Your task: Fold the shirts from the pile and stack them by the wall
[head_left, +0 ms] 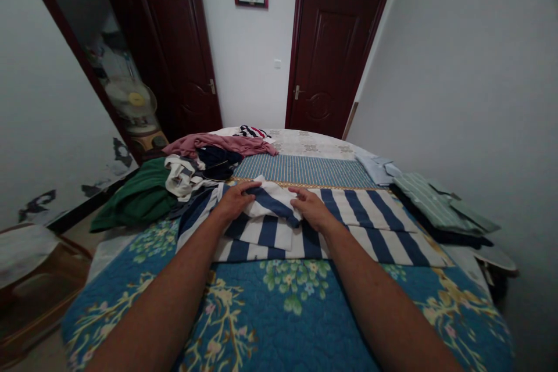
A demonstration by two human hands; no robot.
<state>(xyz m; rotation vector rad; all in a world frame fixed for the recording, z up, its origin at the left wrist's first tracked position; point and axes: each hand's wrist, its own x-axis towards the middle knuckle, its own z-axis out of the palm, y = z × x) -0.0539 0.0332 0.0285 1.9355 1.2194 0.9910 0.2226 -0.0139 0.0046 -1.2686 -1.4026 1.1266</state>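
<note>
A navy-and-white striped shirt [305, 241] lies spread sideways across the table, its long folded part reaching to the right. Near its left end, a bunched flap of the same fabric is raised between my two hands. My left hand [235, 202] grips the left side of this flap, thumb and forefinger on the cloth. On the flap's right edge, my right hand [310, 207] pinches the fabric between thumb and fingers. Some of the fingertips are hidden by the cloth and the backs of my hands.
A blue floral quilted cloth [279, 331] covers the table. At the left lie a green garment [135, 197], a dark garment [218, 161] and a pink garment [218, 142]. Folded shirts [440, 200] are stacked at the right edge. A wooden chair [43, 279] stands lower left.
</note>
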